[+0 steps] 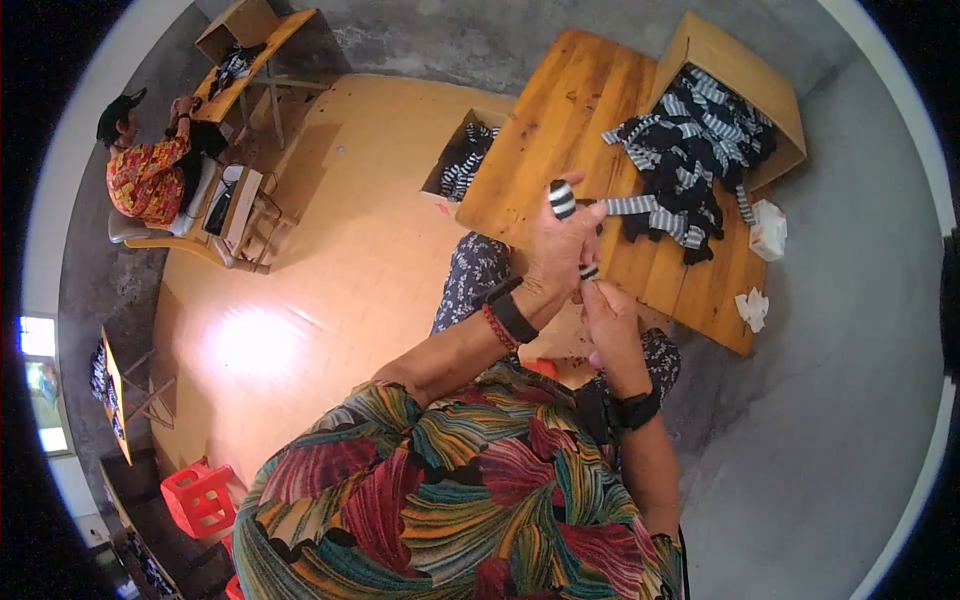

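My left hand (556, 248) is closed round a black-and-white striped knit piece (562, 200), one end of which sticks up by the fingers. Below it, my right hand (610, 322) pinches the lower striped part, close against my left hand. Much of the piece is hidden by my fingers, so I cannot tell whether it is a sock or a glove. Beyond both hands, a heap of black and grey-striped knit pieces (690, 150) spills over the wooden table (540, 120). One grey-striped strip reaches from the heap to beside my left hand's fingers.
A cardboard box (785, 130) lies tipped behind the heap. Tissues (768, 230) sit at the table's right edge. Left of the table stands an open box (432, 178) of striped pieces. Another person (150, 180) sits at a far-left table. A red stool (198, 500) stands lower left.
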`<state>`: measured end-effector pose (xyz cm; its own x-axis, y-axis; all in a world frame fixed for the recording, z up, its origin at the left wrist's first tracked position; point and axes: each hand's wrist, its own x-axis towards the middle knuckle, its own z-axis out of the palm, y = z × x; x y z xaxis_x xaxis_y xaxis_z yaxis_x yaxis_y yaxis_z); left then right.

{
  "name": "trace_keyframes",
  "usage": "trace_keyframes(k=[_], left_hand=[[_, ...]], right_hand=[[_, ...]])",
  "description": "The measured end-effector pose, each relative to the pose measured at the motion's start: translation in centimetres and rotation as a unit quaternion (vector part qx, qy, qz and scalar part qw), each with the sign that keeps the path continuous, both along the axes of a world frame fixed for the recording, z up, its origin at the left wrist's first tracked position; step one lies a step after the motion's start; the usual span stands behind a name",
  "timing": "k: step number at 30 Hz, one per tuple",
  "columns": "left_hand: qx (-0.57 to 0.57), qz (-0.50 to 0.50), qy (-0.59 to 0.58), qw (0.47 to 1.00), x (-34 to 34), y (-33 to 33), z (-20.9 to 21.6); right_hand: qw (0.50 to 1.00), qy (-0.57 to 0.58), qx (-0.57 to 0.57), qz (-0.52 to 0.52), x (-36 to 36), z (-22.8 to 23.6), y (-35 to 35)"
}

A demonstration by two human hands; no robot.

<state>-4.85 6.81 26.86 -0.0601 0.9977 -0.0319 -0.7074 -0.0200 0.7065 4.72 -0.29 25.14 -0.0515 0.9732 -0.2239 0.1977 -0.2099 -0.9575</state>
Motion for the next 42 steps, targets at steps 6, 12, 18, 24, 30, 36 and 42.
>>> trace_keyframes(k=[6,12,18,24,30,36,42], left_hand=[[0.035,-0.12,-0.018,0.992,-1.9,0.0,0.6],[0.019,-0.161,-0.09,0.983,-3.8,1.0,1.0],[0.017,-0.096,-0.177,0.979,-4.6,2.9,1.5],[0.062,-0.096,-0.126,0.985,-2.4,1.3,1.6],[0.086,-0.211,-0.19,0.955,-1.4,0.2,0.6],[0.034,-0.223,-0.162,0.961,-1.8,-0.5,0.6],[0.039,-0.104,-0.164,0.98,-2.7,1.3,0.2]], right_hand=[[0.886,0.407,-0.219,0.029,-0.7,2.0,0.7],[0.987,0.147,-0.063,0.009,-1.0,1.9,0.5],[0.979,-0.154,0.136,-0.006,-0.2,2.2,-0.3],[0.978,-0.153,0.141,-0.009,0.5,1.6,-0.4],[0.998,-0.005,0.055,-0.015,-0.1,2.8,-0.6],[0.945,0.289,-0.154,0.008,-0.3,3.4,-0.7],[0.994,0.062,-0.089,0.01,1.2,2.3,-2.2]])
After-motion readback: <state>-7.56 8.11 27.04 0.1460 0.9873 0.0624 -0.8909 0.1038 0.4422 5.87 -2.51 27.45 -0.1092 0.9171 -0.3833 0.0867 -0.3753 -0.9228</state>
